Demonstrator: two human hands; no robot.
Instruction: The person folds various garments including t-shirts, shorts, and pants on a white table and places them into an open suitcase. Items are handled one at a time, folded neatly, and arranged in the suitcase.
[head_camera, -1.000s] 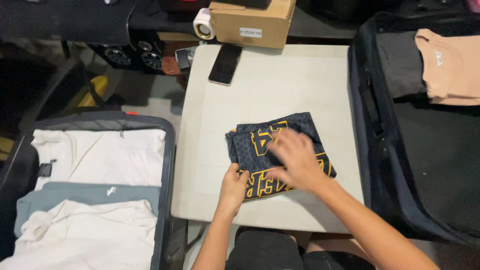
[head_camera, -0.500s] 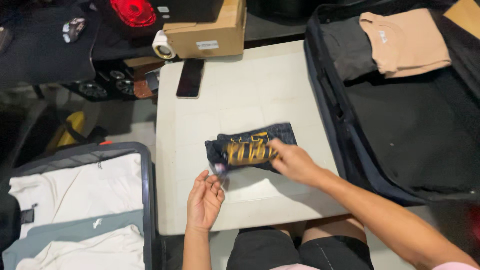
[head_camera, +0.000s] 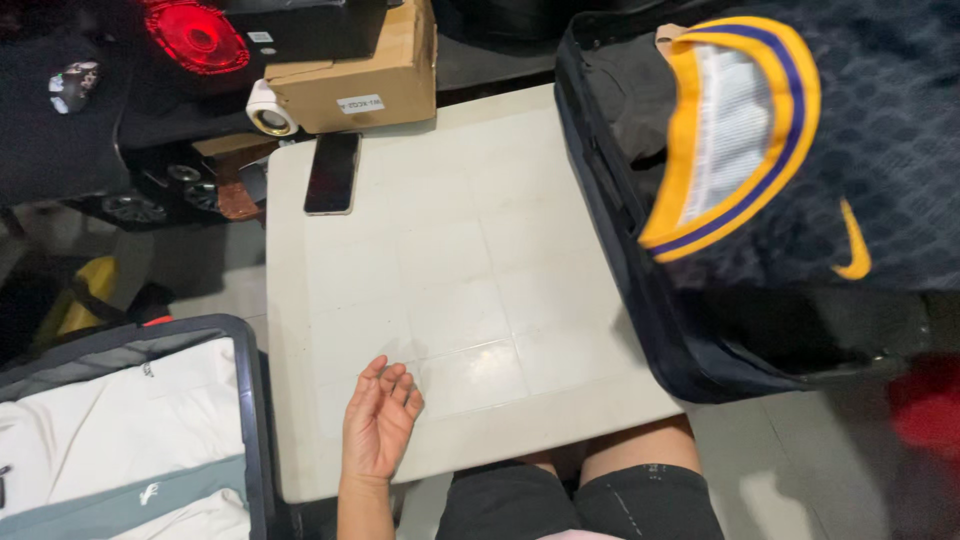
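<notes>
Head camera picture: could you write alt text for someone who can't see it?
A dark jersey with a yellow and purple collar fills the upper right, blurred, above an open suitcase. The person's left hand rests open, palm up, on a white table, where a phone lies near a cardboard box.

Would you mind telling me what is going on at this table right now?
A seated person rests the left hand, palm up and open, on the white folding table. A dark blue jersey with yellow trim hangs blurred over the open dark suitcase on the right; the right hand is out of view. Another suitcase with light folded clothes lies open at left.
</notes>
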